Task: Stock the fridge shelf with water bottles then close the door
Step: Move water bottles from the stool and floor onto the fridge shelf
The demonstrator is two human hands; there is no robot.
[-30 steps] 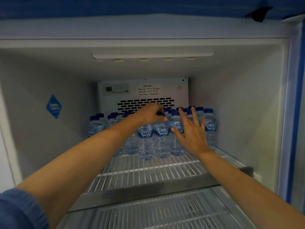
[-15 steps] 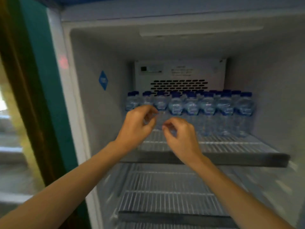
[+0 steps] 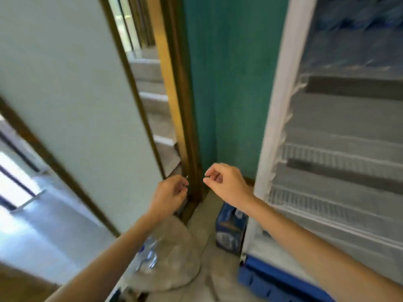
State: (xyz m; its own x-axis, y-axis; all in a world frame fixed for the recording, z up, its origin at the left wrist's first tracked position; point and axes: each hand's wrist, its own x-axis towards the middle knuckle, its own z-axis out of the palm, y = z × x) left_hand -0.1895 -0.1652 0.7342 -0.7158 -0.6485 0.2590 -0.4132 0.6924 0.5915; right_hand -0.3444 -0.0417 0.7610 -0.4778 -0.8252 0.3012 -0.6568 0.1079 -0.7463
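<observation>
Lying at 7 o'clock, loose water bottles (image 3: 148, 256) look light, slick and easily dented; take each round its waist. A blue bottle pack (image 3: 229, 233) sits toward 5 o'clock. Left hand (image 3: 170, 194) and right hand (image 3: 227, 182): each grip loosely curled, empty. The fridge (image 3: 281, 105) stands open at 3 o'clock.

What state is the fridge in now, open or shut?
Open: the fridge shows its wire shelves exposed, with no door across them.

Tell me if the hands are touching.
Apart. The head view shows brown door frame between the fingertips of the left hand and right hand.
</observation>
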